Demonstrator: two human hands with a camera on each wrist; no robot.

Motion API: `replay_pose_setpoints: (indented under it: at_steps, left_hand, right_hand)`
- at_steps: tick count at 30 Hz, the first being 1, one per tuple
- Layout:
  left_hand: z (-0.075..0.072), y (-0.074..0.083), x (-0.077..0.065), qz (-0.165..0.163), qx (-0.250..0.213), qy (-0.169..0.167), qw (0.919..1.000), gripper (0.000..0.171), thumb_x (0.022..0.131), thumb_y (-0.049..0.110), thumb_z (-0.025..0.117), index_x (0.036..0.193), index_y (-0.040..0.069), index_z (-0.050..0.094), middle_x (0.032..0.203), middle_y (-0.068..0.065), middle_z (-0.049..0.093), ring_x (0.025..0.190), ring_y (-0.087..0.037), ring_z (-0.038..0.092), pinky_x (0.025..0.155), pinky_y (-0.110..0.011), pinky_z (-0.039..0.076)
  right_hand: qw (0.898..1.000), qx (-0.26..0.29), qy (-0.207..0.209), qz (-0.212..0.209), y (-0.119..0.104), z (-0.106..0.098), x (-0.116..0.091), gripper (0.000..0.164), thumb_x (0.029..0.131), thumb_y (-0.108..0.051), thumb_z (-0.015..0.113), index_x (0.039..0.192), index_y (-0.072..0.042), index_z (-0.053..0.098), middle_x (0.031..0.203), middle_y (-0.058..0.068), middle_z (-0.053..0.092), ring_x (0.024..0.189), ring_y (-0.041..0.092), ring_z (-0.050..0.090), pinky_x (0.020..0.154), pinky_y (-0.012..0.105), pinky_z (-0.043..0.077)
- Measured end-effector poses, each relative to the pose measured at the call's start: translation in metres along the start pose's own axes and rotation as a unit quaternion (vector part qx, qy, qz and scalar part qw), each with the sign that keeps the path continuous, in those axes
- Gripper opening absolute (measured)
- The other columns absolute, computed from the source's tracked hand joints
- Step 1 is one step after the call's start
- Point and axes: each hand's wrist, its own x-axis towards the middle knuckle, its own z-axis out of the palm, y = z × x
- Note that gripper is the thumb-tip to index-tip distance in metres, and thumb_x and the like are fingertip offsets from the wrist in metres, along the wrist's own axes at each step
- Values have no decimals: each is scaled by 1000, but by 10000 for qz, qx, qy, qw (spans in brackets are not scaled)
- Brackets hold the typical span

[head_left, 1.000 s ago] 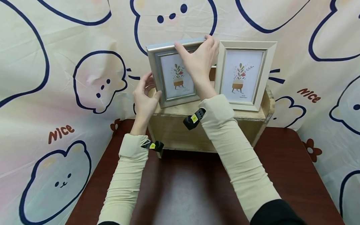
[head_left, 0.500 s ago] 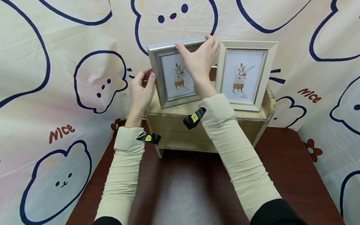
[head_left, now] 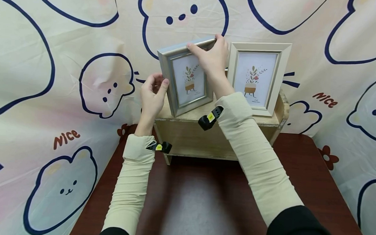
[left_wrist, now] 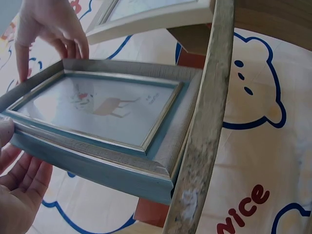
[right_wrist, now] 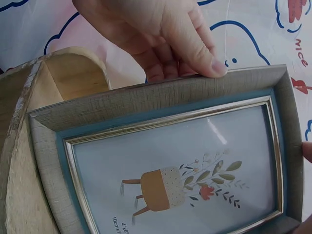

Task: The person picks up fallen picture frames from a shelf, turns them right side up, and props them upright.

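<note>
A silver-grey picture frame (head_left: 189, 77) with a blue-grey inner border and a potted-plant print leans on the wooden shelf top, turned at an angle. My right hand (head_left: 214, 60) holds its top edge, thumb in front and fingertips over the back. Along the frame's left side, my left hand (head_left: 153, 95) pinches the edge; its thumb (right_wrist: 214, 67) lies on the front rim in the right wrist view, with the other fingers partly hidden behind. Beside it, a cream picture frame (head_left: 256, 78) with the same print stands upright, touched by neither hand.
Both frames stand on a small wooden shelf unit (head_left: 202, 139), which has a raised right side panel (head_left: 281, 109). It stands on a dark red-brown table (head_left: 190, 201). A cartoon-bear cloth (head_left: 107, 82) hangs close behind and at the sides.
My left hand has slid up the side of the silver-grey frame. That frame has turned slightly, its lower left corner shifting right and nearer. My right hand stays on the top edge.
</note>
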Motion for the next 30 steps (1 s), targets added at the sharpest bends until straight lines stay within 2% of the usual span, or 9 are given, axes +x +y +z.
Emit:
replay_pose_setpoints:
  at_steps: [6,12,18,22,25,28,30]
  left_hand:
    - [5,4,-5,213,-20,151,9997,19,88,-1,55,98,-17,54,80,0,52,70,-7,46,63,-19,38]
    - [10,7,-8,290,-97,241,9992,19,86,-3,57,98,-17,53,80,-3,51,71,-8,47,64,-21,41]
    - [17,11,-10,275,-108,262,9992,19,84,-2,59,95,-16,55,83,-21,56,72,-9,52,66,-21,45]
    - [20,14,-12,242,-104,169,9995,18,85,-1,59,95,-16,56,88,-26,59,74,-13,56,69,-22,47]
    - [21,14,-14,186,-197,73,9996,17,86,-3,56,96,-16,56,90,-27,60,76,-12,57,71,-22,48]
    - [19,14,-14,151,-354,-22,9993,16,86,-7,53,97,-17,56,92,-28,60,78,-9,57,74,-23,48]
    - [19,13,-14,145,-400,-74,9991,16,85,-9,52,98,-17,56,93,-29,60,79,-10,58,75,-24,49]
  right_hand:
    - [9952,880,-332,266,0,-3,5,83,75,-35,72,141,-15,26,135,-4,34,118,5,33,95,13,28]
    - [9865,1546,-488,232,2,-4,12,66,75,-25,73,131,-14,39,118,-2,46,104,7,43,85,15,36]
    - [9811,1839,-567,189,6,-6,20,67,76,-19,72,133,-9,39,120,1,47,105,8,44,82,14,38]
    - [9779,1969,-652,254,9,-8,23,70,77,-18,70,138,-9,35,127,1,45,112,8,42,88,13,36]
    - [9813,1820,-605,177,10,-9,21,70,79,-21,69,139,-12,34,133,-1,41,118,7,38,93,13,33]
    - [9863,1583,-438,-129,12,-8,16,66,80,-24,69,136,-13,38,135,-3,39,121,6,35,94,14,32]
    - [9878,1449,-297,-481,14,-6,12,59,80,-25,68,133,-11,43,134,-2,41,119,7,37,93,14,32]
